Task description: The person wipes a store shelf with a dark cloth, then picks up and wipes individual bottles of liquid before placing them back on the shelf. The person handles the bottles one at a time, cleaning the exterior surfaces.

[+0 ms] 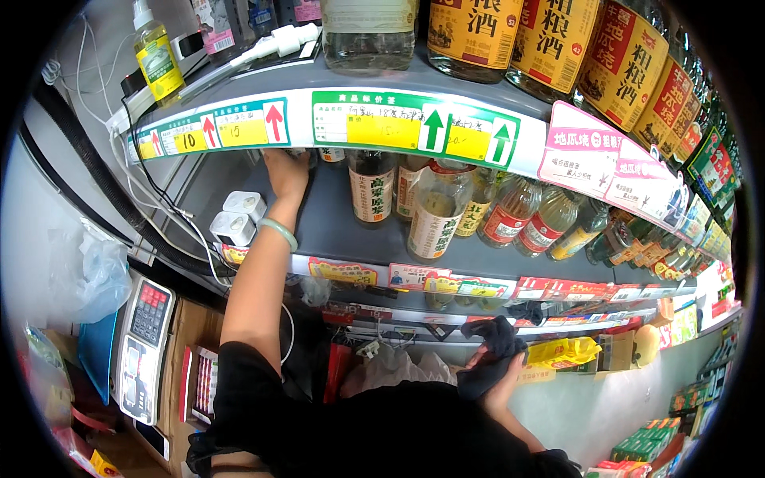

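Observation:
My left arm, a pale green bangle [278,236] at its wrist, reaches into the middle shelf. The upper shelf's label strip hides the fingers of my left hand [287,171], so whether they hold anything does not show. Just right of it stands a clear bottle with a cream label [372,190], and a similar clear bottle [437,217] is nearer the shelf edge. Low on the right, my right hand [505,385] is closed around a bunched dark cloth [492,354].
Large bottles with orange labels [554,48] line the upper shelf, beside a white pump head [287,40]. Two white plug adapters [237,217] sit left of my forearm, near hanging cables [151,187]. A weighing scale [143,350] is at lower left; a yellow packet [564,352] lies right of the cloth.

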Motion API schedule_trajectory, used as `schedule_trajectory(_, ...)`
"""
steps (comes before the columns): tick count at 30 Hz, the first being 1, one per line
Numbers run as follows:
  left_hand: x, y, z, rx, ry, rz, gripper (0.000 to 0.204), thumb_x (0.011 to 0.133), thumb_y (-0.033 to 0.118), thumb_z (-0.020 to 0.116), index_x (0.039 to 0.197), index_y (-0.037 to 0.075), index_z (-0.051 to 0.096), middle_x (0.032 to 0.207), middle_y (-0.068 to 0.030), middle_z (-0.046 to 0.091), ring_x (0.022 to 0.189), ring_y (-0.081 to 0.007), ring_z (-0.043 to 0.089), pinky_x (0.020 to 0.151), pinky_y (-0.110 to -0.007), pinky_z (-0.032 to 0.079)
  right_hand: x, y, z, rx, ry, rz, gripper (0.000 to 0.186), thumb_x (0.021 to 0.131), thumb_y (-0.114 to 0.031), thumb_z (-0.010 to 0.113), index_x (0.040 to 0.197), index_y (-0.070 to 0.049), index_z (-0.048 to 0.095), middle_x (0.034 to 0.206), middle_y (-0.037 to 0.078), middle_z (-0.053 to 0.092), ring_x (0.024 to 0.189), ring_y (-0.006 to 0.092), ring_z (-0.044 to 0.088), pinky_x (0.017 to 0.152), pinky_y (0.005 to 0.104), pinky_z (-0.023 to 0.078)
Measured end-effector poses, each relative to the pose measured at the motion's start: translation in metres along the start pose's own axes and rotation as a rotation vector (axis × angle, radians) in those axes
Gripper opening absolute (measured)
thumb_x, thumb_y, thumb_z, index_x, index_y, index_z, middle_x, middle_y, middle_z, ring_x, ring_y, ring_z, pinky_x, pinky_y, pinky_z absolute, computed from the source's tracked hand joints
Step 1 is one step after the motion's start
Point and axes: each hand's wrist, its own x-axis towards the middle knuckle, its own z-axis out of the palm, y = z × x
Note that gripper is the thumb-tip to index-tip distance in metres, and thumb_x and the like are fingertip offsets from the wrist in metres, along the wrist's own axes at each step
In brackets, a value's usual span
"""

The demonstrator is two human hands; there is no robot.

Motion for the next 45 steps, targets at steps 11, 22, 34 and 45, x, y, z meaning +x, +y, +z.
schedule_trajectory(11, -0.021, 0.094, -0.008, 0.022, -0.014, 0.233, 0.024, 0.083, 0.008, 0.057, 0.103, -0.002, 0.064, 0.111, -0.0228, 0.062, 0.110, -0.0416, 0.054, 0.091, -0.050, 0.040, -0.006, 0.011, -0.015, -0.038, -0.010, -0.034, 0.078, 0.091, -0.070, 0.029, 0.108, 0.001, 0.055, 0.091, 0.012, 0.060, 0.077, 0.0225, 0.059, 0.071, 0.0348, 0.048)
schedule_trajectory(22, -0.020, 0.125, -0.009, 0.351, -0.120, 0.026, 0.034, 0.087, 0.031, 0.056, 0.112, 0.008, 0.063, 0.112, -0.0170, 0.064, 0.104, -0.0368, 0.061, 0.079, -0.046, 0.049, -0.014, 0.020, -0.021, -0.105, 0.012, -0.054, 0.087, 0.085, -0.080, 0.021, 0.105, -0.002, 0.056, 0.087, 0.010, 0.057, 0.077, 0.0206, 0.057, 0.070, 0.0323, 0.047)
schedule_trajectory(34, -0.036, 0.105, -0.048, -0.055, 0.010, 0.021, 0.051, 0.066, 0.022, 0.082, 0.103, -0.007, 0.059, 0.097, -0.0197, 0.067, 0.087, -0.0255, 0.067, 0.078, -0.035, 0.051, -0.008, 0.003, -0.003, -0.046, -0.120, -0.361, 0.086, 0.088, -0.074, 0.028, 0.130, 0.000, 0.040, 0.123, 0.012, 0.051, 0.108, 0.0220, 0.054, 0.092, 0.0361, 0.043)
schedule_trajectory(45, -0.091, 0.112, -0.103, -0.671, 0.182, -0.285, 0.035, 0.081, 0.015, 0.074, 0.110, 0.000, 0.061, 0.101, -0.0070, 0.068, 0.092, -0.0131, 0.064, 0.074, -0.025, 0.048, -0.002, 0.005, 0.018, 0.160, -0.076, 0.088, 0.084, 0.084, -0.078, 0.032, 0.135, -0.012, 0.045, 0.127, 0.005, 0.055, 0.107, 0.0213, 0.056, 0.086, 0.0374, 0.048)
